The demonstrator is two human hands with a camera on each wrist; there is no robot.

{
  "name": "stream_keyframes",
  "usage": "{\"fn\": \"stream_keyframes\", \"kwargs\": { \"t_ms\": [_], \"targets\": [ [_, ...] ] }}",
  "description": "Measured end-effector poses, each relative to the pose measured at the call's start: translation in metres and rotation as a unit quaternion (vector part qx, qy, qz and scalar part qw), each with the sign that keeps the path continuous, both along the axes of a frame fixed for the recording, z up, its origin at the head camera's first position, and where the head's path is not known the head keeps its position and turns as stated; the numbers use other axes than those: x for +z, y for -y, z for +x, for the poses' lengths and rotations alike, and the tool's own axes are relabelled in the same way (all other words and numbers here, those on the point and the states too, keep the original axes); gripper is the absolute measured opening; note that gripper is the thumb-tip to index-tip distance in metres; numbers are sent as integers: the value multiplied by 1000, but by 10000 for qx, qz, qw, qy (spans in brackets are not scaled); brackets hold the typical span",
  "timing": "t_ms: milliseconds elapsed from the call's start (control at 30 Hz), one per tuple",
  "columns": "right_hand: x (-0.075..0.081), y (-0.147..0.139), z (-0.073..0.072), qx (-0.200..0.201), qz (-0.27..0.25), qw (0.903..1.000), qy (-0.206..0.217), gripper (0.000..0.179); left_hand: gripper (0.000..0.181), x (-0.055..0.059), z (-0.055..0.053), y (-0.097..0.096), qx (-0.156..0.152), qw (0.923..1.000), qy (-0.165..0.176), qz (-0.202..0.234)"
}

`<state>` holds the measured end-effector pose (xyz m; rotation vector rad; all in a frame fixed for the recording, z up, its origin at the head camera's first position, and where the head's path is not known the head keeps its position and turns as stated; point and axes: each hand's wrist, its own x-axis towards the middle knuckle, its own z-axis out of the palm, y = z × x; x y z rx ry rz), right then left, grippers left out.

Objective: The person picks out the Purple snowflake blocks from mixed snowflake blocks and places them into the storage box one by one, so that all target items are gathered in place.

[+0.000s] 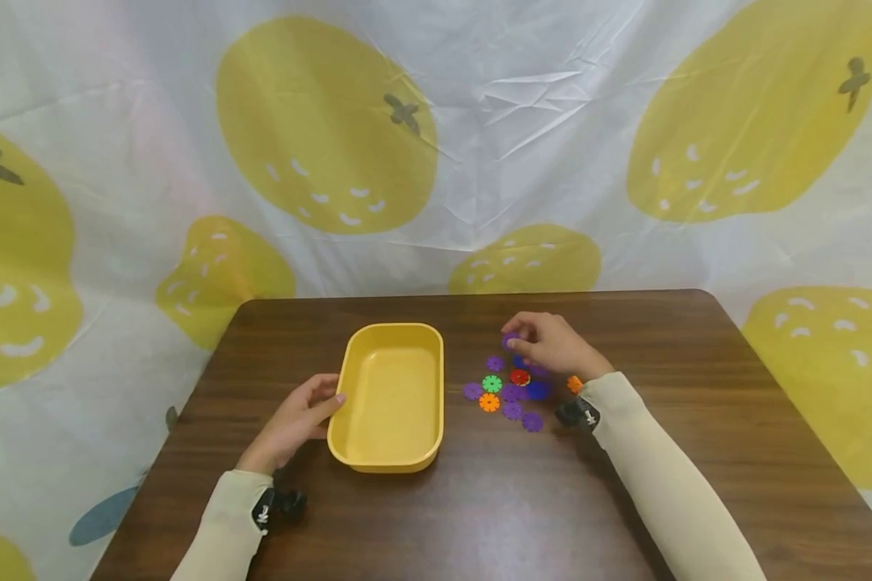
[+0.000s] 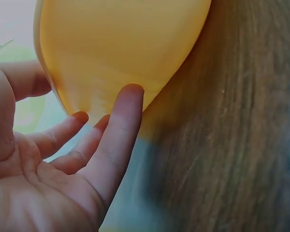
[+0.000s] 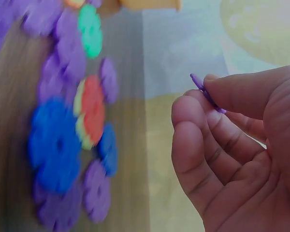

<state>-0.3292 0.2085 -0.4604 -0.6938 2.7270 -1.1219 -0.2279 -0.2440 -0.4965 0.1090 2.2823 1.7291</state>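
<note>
My left hand (image 1: 298, 421) grips the left side of a yellow plastic basin (image 1: 394, 395), thumb over the rim and fingers against the outer wall. The left wrist view shows the fingertips touching the basin's wall (image 2: 125, 38). Above a loose group of discs, my right hand (image 1: 558, 345) pinches a purple notched snowflake disc (image 1: 510, 340) between thumb and fingers. Seen in the right wrist view, that purple disc (image 3: 197, 81) stands nearly edge-on. Below it lie a green disc (image 1: 492, 384), a red disc (image 1: 519, 378), an orange disc (image 1: 489, 403) and several purple and blue ones, some overlapping.
A dark wooden table (image 1: 494, 516) carries everything. Another orange disc (image 1: 575, 384) lies near the right wrist, apart from the group. Behind the table's far edge hangs a white curtain (image 1: 472, 161) with yellow fruit prints.
</note>
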Motion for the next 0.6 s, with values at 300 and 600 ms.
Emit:
{"fn": "stream_keyframes", "kwargs": {
  "t_ms": [300, 600],
  "targets": [
    [15, 43, 13, 353, -165, 9990, -236, 19, 56, 0, 3, 2, 21, 10000, -28, 50],
    [18, 98, 24, 1108, -373, 9904, -732, 20, 60, 3, 0, 4, -57, 10000, 56, -38]
  ]
}}
